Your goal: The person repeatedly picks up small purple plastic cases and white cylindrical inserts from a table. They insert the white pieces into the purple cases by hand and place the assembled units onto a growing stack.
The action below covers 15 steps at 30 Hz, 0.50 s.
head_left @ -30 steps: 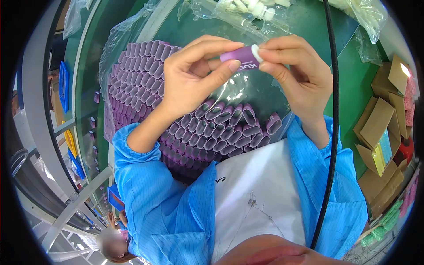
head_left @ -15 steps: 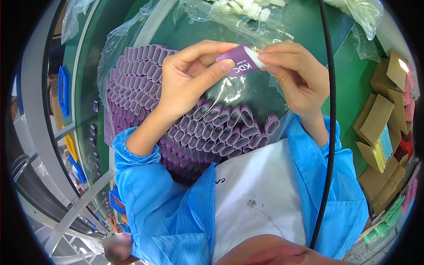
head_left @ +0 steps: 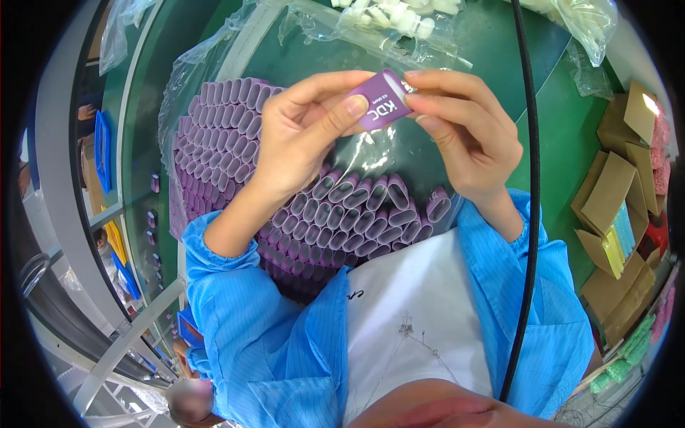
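My left hand (head_left: 296,135) grips a short, oval purple casing (head_left: 378,107) with pale lettering between thumb and fingers, holding it tilted in front of my chest. At the casing's right end, my right hand (head_left: 474,135) has its thumb and fingertips closed on a white plastic insert (head_left: 394,83). Most of that insert sits inside the casing, and my fingertips partly hide it. Below and to the left of my hands, many open-ended purple casings (head_left: 228,121) stand in packed rows. One casing (head_left: 438,205) stands slightly apart at their right end.
White plastic pieces (head_left: 399,18) lie on clear bags at the far side of the green table (head_left: 564,135). A black cable (head_left: 531,214) hangs across the right side. Open cardboard boxes (head_left: 606,192) stand at right. Small dark pieces (head_left: 152,217) line a strip at left, with another person beyond.
The white insert has gone deeper into the purple casing, with less of it showing. My right fingers have shifted left against the casing's end.
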Each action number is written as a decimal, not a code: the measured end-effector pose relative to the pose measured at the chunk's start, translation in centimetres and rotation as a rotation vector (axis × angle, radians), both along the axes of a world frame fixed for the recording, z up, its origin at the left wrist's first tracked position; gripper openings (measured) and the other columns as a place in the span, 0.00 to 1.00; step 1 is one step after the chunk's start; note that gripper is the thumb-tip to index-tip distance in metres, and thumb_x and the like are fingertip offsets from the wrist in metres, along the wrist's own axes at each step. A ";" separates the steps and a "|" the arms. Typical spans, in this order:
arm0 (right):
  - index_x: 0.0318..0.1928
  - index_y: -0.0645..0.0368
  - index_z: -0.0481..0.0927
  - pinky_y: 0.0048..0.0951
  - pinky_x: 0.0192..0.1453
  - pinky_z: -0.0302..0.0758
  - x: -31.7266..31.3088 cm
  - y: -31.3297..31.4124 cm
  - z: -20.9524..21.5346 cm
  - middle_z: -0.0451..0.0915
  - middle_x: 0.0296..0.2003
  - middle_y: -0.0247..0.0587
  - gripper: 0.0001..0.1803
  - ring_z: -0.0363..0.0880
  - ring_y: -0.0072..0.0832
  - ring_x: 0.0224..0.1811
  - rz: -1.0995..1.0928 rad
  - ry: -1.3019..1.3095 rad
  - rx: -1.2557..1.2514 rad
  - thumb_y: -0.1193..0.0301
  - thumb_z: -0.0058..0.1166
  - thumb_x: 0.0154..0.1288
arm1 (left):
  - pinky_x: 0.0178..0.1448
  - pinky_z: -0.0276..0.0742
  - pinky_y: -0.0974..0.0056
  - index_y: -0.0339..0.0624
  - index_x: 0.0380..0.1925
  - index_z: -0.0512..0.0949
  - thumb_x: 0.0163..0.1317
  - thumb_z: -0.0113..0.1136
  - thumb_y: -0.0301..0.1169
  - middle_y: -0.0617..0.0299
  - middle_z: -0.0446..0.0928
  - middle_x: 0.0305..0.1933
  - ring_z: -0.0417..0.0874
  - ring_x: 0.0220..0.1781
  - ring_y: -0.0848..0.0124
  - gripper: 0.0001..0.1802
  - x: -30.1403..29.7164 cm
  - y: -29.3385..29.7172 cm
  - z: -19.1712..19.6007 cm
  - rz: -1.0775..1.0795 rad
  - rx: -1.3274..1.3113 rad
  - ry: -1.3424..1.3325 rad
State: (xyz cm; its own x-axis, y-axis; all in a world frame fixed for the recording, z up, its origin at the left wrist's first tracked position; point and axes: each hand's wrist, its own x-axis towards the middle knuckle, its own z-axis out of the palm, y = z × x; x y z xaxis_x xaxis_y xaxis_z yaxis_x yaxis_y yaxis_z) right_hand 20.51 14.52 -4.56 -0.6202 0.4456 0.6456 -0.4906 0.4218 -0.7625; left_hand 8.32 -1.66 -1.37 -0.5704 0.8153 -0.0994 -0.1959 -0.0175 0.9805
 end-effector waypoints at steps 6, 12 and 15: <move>0.42 0.65 0.83 0.25 0.40 0.79 0.4 5.0 -0.5 0.83 0.40 0.43 0.09 0.83 0.26 0.35 -0.321 -0.299 -0.266 0.77 0.59 0.62 | 0.60 0.74 0.65 0.30 0.53 0.76 0.67 0.59 0.28 0.54 0.79 0.51 0.80 0.52 0.69 0.17 -12.8 -4.6 3.5 0.352 -0.262 0.460; 0.42 0.65 0.83 0.25 0.40 0.76 -3.3 8.2 -4.3 0.83 0.35 0.36 0.09 0.80 0.22 0.34 -0.308 -0.621 0.341 0.74 0.61 0.62 | 0.58 0.72 0.66 0.33 0.54 0.76 0.63 0.64 0.33 0.53 0.78 0.53 0.79 0.53 0.67 0.22 -33.8 -24.9 -3.2 0.815 -0.496 0.296; 0.47 0.61 0.82 0.25 0.30 0.67 -4.0 7.7 -4.0 0.75 0.31 0.35 0.22 0.64 0.23 0.24 -0.279 -0.566 0.348 0.62 0.69 0.54 | 0.61 0.69 0.58 0.47 0.53 0.79 0.61 0.65 0.37 0.53 0.78 0.54 0.77 0.55 0.64 0.20 -35.4 -25.4 -6.0 0.686 -1.018 0.541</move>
State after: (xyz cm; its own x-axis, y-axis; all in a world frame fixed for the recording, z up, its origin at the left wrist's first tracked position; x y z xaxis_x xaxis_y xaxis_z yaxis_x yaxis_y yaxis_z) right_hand 16.50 22.18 -8.53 -0.7946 0.4632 0.3924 0.1015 0.7386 -0.6664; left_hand -27.13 -27.06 -7.37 -0.9915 0.0490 -0.1202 -0.0281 0.8231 0.5672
